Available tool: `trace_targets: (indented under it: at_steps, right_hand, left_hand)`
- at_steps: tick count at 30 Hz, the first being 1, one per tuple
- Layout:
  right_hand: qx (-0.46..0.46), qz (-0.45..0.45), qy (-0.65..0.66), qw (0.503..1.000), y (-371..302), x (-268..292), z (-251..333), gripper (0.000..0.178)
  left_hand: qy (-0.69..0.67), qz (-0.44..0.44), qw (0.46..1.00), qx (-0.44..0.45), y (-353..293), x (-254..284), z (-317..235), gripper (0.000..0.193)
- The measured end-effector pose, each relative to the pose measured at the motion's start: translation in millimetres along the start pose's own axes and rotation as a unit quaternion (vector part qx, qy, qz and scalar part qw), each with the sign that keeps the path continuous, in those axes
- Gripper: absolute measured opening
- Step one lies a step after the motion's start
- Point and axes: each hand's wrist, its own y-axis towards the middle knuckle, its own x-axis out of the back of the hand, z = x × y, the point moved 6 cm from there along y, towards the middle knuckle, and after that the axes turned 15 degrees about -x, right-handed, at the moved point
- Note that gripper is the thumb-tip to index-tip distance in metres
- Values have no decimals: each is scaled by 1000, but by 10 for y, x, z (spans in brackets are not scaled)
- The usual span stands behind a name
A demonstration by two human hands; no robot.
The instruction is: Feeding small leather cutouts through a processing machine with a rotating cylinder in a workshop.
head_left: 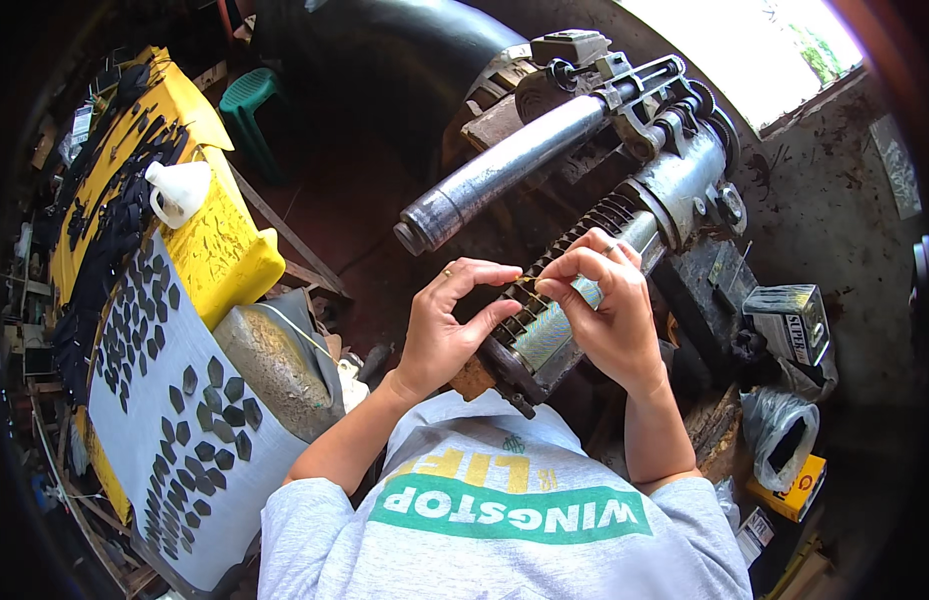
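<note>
"Strand [530,279] first: where does it lie?"

"Between the two hands. It is thin and yellowish, and runs from the fingertips of the right grip [612,312] across to those of the left grip [446,312]."

"Are both closed on it?"

"The right one is: thumb and forefinger meet on the strand. On the left, the thumb stands apart from the fingers and one fingertip touches or nearly touches the strand's end; whether the fingers pinch it, I cannot tell."

"What is under them?"

"Just below both grips, the machine's near end, with a row of coils [596,222] and a shiny plate [544,338] alongside. The strand is over the coils. The roller [509,170] slants past, beyond the left grip's fingertips."

"And to the left of the left grip?"

"Well apart, a pale sheet [269,440] with many dark cut pieces [223,430]. Farther off that way, a white jug [180,190] stands by a yellow cover [219,250], and a green stool [252,98] is beyond."

"Right of the right grip?"

"A metal can [790,322], well apart, with a clear bag [774,428] and a yellow box [796,488] nearer the person's body."
</note>
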Motion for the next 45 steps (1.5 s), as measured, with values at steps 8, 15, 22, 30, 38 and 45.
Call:
trace_targets:
  at_steps: [8, 15, 22, 30, 38, 45]
  right_hand:
    - [4, -39, -32, 999, -78, 81, 68, 11]
    - [79, -117, -43, 989, -145, 87, 168, 21]
    - [96, -125, 22, 987, -95, 239, 118, 16]
    - [66, -212, -16, 975, -180, 363, -159, 13]
    - [-152, -396, 134, 896, -574, 1079, -1060, 18]
    - [-158, -356, 169, 906, -664, 1014, -1096, 21]
  left_hand:
    - [-65, 16, 997, 48, 10, -25, -2, 24]
    - [-324, -14, 933, 157, 34, -105, -147, 33]
    - [-250, 89, 961, 83, 157, -58, -248, 52]
    - [-151, 137, 979, 26, 182, -98, -351, 35]
    - [79, 145, 986, 27, 64, 108, -102, 23]
    - [-102, 78, 980, 152, 21, 84, 111, 27]
